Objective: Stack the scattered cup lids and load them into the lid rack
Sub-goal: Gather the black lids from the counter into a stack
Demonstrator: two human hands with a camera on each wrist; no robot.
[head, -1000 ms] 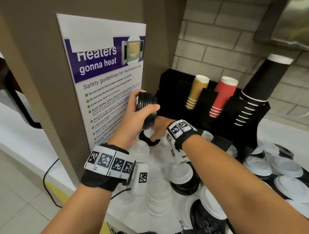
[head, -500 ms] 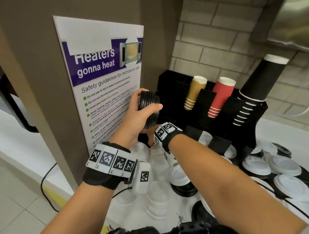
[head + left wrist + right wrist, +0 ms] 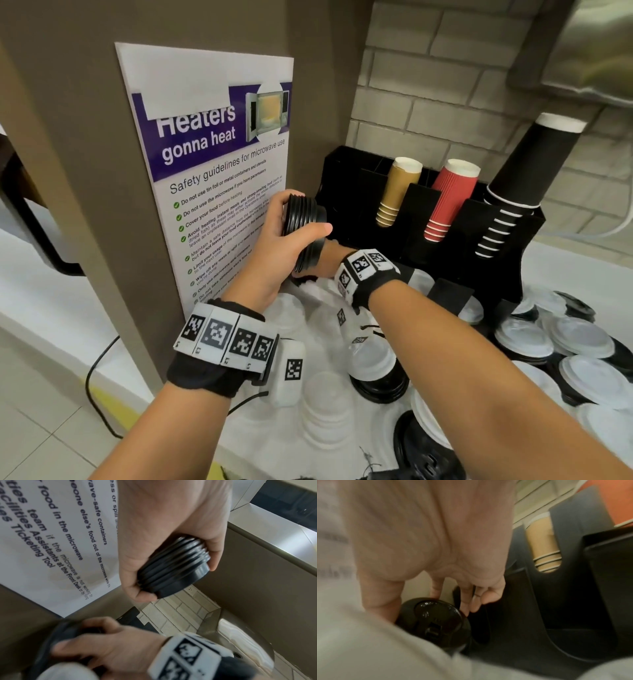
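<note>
Black lid stack, white lids, red ribbed cups, tan cups

My right hand is squeezed low between the brown wall and the black rack. Lids crowd the surface on my right.

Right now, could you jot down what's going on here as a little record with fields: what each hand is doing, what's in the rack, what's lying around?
left hand: left hand grips a stack of black lids, held up beside the poster
right hand: right hand reaches down below it, fingers around a single black lid
rack: black rack holds tan cups, red cups and black cups
counter: loose white lids and more black ones lie scattered
task state: held stack not yet in the rack
</note>
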